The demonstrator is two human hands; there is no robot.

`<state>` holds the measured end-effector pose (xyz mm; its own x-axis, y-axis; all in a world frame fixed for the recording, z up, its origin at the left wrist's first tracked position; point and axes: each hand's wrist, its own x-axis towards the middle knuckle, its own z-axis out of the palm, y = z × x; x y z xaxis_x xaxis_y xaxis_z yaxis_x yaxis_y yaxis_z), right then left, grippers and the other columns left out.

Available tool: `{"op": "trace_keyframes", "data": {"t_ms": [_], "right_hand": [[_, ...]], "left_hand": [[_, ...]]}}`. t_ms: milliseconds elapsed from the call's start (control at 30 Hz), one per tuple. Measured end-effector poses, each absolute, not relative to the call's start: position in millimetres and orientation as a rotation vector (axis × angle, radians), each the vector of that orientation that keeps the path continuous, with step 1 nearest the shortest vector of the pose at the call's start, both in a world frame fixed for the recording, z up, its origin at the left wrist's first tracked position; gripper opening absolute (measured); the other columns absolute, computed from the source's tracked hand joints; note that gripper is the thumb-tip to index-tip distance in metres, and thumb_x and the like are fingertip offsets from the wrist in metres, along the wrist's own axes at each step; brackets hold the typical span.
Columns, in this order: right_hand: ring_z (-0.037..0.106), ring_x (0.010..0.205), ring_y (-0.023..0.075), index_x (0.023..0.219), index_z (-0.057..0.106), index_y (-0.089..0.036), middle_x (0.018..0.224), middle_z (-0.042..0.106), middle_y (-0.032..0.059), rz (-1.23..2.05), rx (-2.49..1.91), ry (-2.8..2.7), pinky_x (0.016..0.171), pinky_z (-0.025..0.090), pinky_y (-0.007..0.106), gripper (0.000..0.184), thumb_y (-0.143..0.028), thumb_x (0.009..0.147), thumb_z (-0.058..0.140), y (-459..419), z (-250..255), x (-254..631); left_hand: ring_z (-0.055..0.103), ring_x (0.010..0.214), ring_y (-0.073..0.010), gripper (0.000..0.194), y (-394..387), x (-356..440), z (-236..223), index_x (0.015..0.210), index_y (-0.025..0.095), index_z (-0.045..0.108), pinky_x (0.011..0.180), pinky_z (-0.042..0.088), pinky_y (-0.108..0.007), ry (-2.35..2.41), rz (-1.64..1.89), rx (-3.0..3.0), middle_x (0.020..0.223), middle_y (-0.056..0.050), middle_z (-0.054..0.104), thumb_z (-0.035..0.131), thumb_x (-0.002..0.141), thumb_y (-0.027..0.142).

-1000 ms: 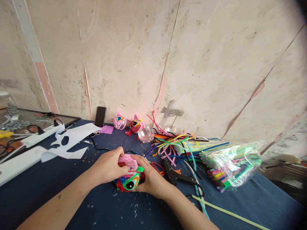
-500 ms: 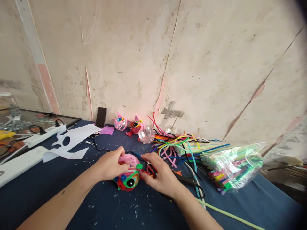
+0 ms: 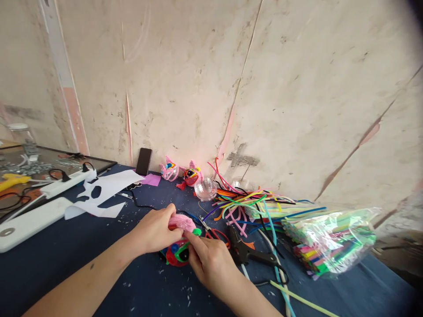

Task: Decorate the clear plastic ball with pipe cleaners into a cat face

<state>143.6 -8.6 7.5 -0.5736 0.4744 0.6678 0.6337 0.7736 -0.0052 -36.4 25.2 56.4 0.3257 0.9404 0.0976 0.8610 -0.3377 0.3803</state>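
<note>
A small round animal head made of pipe cleaners [image 3: 174, 256], red, green and blue with a black eye, sits on the dark blue cloth between my hands. My left hand [image 3: 157, 230] is closed on its thick pink strip [image 3: 184, 223] at the top. On the other side, my right hand [image 3: 211, 259] grips the head near a green tuft [image 3: 197, 231], index finger against the pink strip. That hand covers part of the eye. Just beyond it lie red-handled scissors [image 3: 220, 235] and a black glue gun [image 3: 253, 254].
Loose pipe cleaners [image 3: 244, 202] and a plastic bag of them [image 3: 343, 242] lie right. Two pink heads [image 3: 169, 171], a clear plastic ball [image 3: 205, 189] and a phone [image 3: 144, 161] stand by the wall. Cut white paper [image 3: 109, 189] and a power strip [image 3: 68, 182] are left.
My right hand has moved in from the head's right side onto its front and top, uncovering the scissors and glue gun. My left hand keeps its hold. The view has shifted slightly left.
</note>
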Motion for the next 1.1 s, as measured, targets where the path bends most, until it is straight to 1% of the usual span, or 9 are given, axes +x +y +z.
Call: {"op": "trace_keyframes", "data": {"t_ms": [100, 233, 367, 533, 633, 733, 767, 933, 1100], "right_hand": [[0.054, 0.048, 0.0151, 0.107, 0.056, -0.002, 0.061, 0.063, 0.0047, -0.404, -0.824, -2.306, 0.045, 0.033, 0.026, 0.030, -0.007, 0.087, 0.035, -9.4, 8.9, 142.8], [0.054, 0.045, 0.0156, 0.107, 0.056, 0.000, 0.059, 0.063, 0.0047, -0.493, -0.857, -2.292, 0.044, 0.032, 0.027, 0.032, -0.007, 0.085, 0.035, -7.1, 6.8, 143.0], [0.055, 0.043, 0.0151, 0.106, 0.058, -0.002, 0.056, 0.062, 0.0034, -0.497, -0.904, -2.272, 0.043, 0.032, 0.027, 0.032, -0.008, 0.084, 0.035, -5.2, 5.3, 144.4], [0.054, 0.041, 0.0149, 0.106, 0.058, -0.004, 0.054, 0.062, 0.0029, -0.491, -0.921, -2.246, 0.042, 0.031, 0.026, 0.032, -0.008, 0.084, 0.035, -4.5, 3.6, 147.1], [0.055, 0.042, 0.0145, 0.107, 0.059, -0.007, 0.055, 0.064, 0.0033, -0.446, -0.942, -2.229, 0.043, 0.033, 0.024, 0.033, -0.009, 0.084, 0.035, -1.6, -0.1, 151.4], [0.058, 0.043, 0.0142, 0.107, 0.060, -0.008, 0.056, 0.064, 0.0034, -0.340, -0.981, -2.217, 0.044, 0.037, 0.022, 0.033, -0.011, 0.084, 0.036, 1.8, -2.5, 157.0], [0.059, 0.043, 0.0141, 0.107, 0.061, -0.009, 0.056, 0.065, 0.0035, -0.286, -1.000, -2.214, 0.045, 0.038, 0.021, 0.033, -0.012, 0.084, 0.037, 2.7, -2.7, 158.7], [0.057, 0.043, 0.0132, 0.105, 0.065, -0.011, 0.056, 0.065, 0.0029, 0.004, -1.085, -2.185, 0.044, 0.040, 0.021, 0.033, -0.018, 0.086, 0.038, 6.3, -1.2, 165.2], [0.057, 0.048, 0.0145, 0.105, 0.065, -0.010, 0.058, 0.064, 0.0028, 0.336, -1.228, -2.079, 0.047, 0.042, 0.023, 0.036, -0.029, 0.088, 0.039, 15.9, -3.9, 174.7]], "left_hand": [[0.055, 0.063, -0.0228, 0.013, 24.1, -36.9, 57.5, 0.080, 0.024, 0.041, 0.054, 0.026, -0.027, 1.626, 0.438, 2.372, 0.061, 0.001, 0.054, 0.047, 0.074, 0.033], [0.055, 0.061, -0.0210, 0.014, 25.0, -41.9, 61.7, 0.082, 0.023, 0.045, 0.055, 0.028, -0.027, 1.534, 0.429, 2.346, 0.063, 0.001, 0.057, 0.046, 0.078, 0.036], [0.055, 0.064, -0.0195, 0.014, 26.6, -47.6, 66.7, 0.084, 0.022, 0.049, 0.058, 0.031, -0.027, 1.447, 0.412, 2.300, 0.069, 0.001, 0.061, 0.042, 0.082, 0.033], [0.055, 0.066, -0.0180, 0.020, 31.8, -54.2, 68.0, 0.085, 0.022, 0.054, 0.059, 0.034, -0.026, 1.339, 0.433, 2.232, 0.069, 0.002, 0.061, 0.037, 0.085, 0.032], [0.057, 0.072, -0.0172, 0.023, 38.4, -60.4, 67.5, 0.093, 0.021, 0.058, 0.064, 0.038, -0.025, 1.215, 0.423, 2.137, 0.077, 0.001, 0.064, 0.038, 0.084, 0.027], [0.058, 0.087, -0.0181, 0.029, 46.0, -67.1, 66.1, 0.102, 0.021, 0.061, 0.075, 0.040, -0.026, 1.105, 0.418, 2.070, 0.096, -0.001, 0.067, 0.040, 0.082, 0.022], [0.058, 0.090, -0.0184, 0.029, 48.6, -69.0, 65.2, 0.103, 0.021, 0.061, 0.076, 0.040, -0.026, 1.080, 0.423, 2.041, 0.099, -0.002, 0.066, 0.042, 0.081, 0.023], [0.056, 0.083, -0.0174, 0.025, 59.4, -73.9, 58.0, 0.095, 0.018, 0.063, 0.072, 0.040, -0.026, 1.043, 0.495, 1.853, 0.089, -0.002, 0.064, 0.049, 0.080, 0.032], [0.054, 0.082, -0.0174, 0.030, 65.0, -72.9, 50.4, 0.092, 0.016, 0.064, 0.075, 0.040, -0.029, 0.995, 0.584, 1.777, 0.089, -0.004, 0.064, 0.053, 0.079, 0.040]]}}
